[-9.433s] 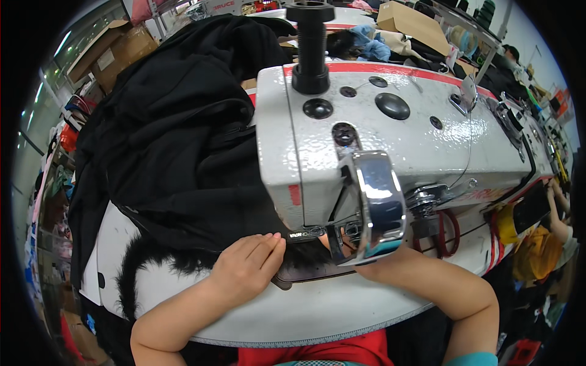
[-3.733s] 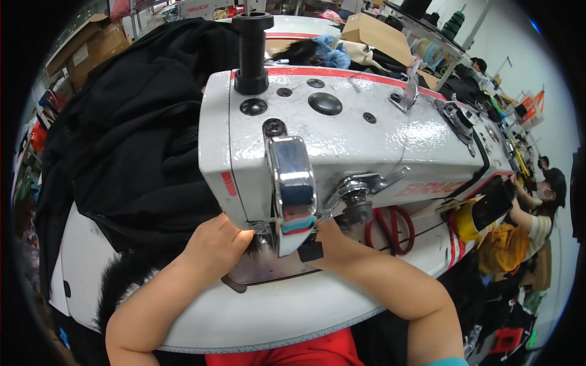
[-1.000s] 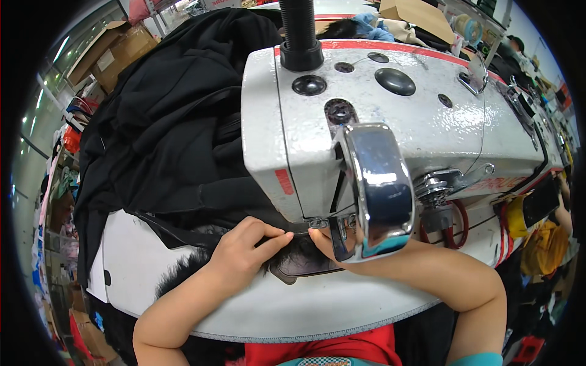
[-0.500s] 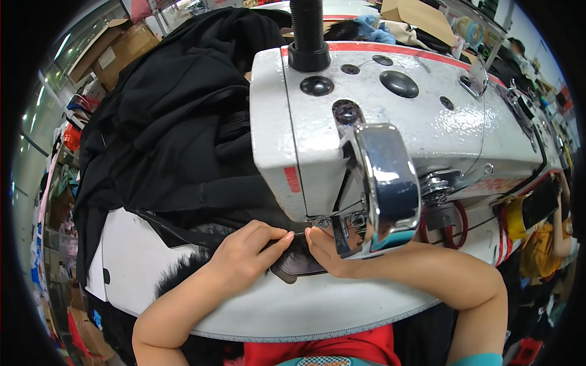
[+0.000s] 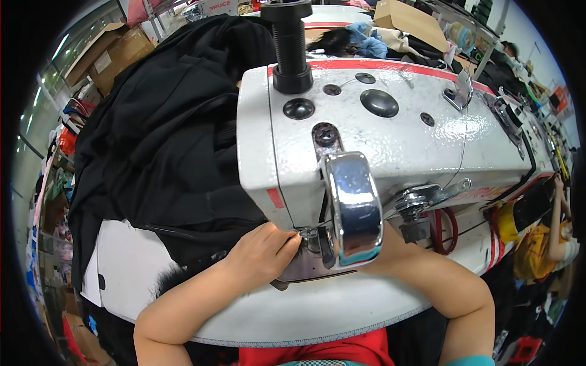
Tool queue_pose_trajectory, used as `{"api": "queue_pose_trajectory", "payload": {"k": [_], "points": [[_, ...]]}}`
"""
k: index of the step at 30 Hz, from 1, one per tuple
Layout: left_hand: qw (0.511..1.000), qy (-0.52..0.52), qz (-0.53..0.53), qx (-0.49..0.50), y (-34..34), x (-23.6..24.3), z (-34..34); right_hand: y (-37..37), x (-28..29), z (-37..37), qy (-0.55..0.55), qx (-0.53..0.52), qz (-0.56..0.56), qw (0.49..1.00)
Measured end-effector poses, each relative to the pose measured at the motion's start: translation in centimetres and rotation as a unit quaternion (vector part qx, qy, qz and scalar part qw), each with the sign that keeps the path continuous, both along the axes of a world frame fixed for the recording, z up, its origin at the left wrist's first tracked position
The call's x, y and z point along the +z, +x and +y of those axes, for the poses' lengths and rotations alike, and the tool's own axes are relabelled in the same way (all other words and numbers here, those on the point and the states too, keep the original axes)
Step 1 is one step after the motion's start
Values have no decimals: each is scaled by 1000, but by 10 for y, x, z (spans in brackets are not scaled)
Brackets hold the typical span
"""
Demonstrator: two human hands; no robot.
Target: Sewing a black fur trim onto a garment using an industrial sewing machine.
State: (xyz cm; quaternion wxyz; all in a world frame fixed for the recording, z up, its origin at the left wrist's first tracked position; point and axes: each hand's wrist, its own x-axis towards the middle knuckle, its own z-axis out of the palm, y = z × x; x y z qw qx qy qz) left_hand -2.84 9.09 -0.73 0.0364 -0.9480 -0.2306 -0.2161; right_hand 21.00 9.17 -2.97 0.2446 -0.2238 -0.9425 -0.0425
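The white sewing machine head [image 5: 390, 128] stands in front of me. A chrome arm [image 5: 354, 204] juts toward me from its needle end. My left hand [image 5: 262, 253] is beside the presser foot [image 5: 311, 239], its bent fingers pressed together at the edge of a black garment [image 5: 165, 140]. The bit of cloth in the pinch is mostly covered by that hand. Behind the chrome arm lies my right hand [image 5: 386, 253]; only its back and wrist show, and its fingers are hidden. Black fur trim [image 5: 174, 277] sticks out beside my left forearm.
The white table [image 5: 293, 317] curves around in front of me. A black thread post [image 5: 290, 55] rises from the machine. Cardboard boxes [image 5: 116, 58] stand at the far left. At the right edge another person's arm [image 5: 557, 226] shows near yellow cloth [image 5: 528, 253].
My right hand has moved right, away from the left fingertips and behind the chrome arm. My left hand has come closer to the presser foot. The view has shifted slightly.
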Motion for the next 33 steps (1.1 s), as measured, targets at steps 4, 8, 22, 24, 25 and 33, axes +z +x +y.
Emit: {"api": "queue_pose_trajectory", "payload": {"k": [4, 8, 22, 24, 25, 33], "points": [[1000, -14, -2, 6, -1, -3, 1, -2, -1, 0, 4, -20, 19, 1000], [1000, -13, 5, 12, -3, -4, 1, -5, 5, -1, 18, -36, 26, 999], [1000, -5, -1, -8, 1, -2, 8, -4, -18, 7, -9, -33, -46, 998], [1000, -18, -5, 4, 3, 0, 8, -5, -18, 7, -88, -49, -41, 994], [1000, 8, 1, 9, 4, 1, 9, -6, -17, 8, -55, -34, -5, 998], [999, 13, -34, 34, 5, 1, 11, -3, -5, 7, -8, -54, -40, 998]]}}
